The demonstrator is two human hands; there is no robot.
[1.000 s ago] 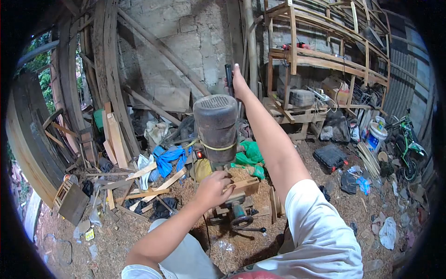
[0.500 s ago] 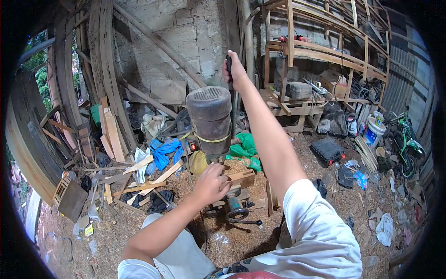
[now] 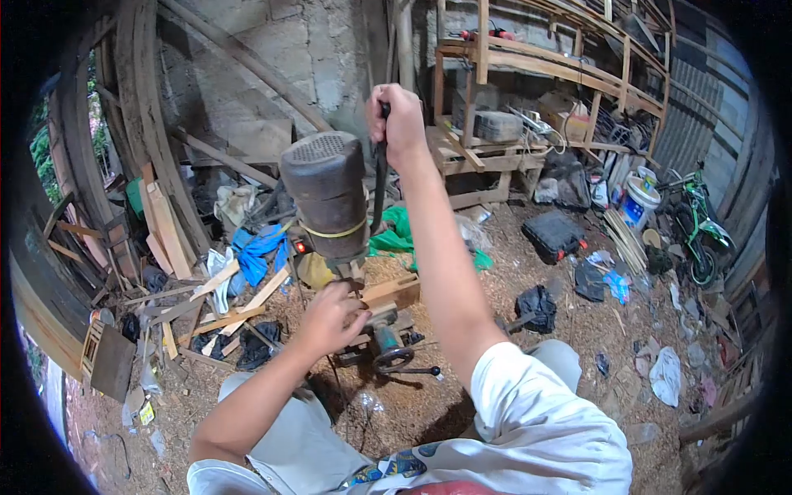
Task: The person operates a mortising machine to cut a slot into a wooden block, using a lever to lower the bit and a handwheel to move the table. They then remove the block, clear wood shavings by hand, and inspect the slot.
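Head view shows the right hand point(image 3: 398, 124) closed around the lever point(image 3: 380, 177) above the motor point(image 3: 323, 194), the left hand point(image 3: 330, 318) pressing the wood block point(image 3: 394, 290) below it; a slow, even pull with that block pinned flat looks wisest.

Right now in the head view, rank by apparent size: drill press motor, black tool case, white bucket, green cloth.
1. drill press motor, though it sits nearest the camera
2. green cloth
3. black tool case
4. white bucket

Case and bucket look close; that order is unsure.
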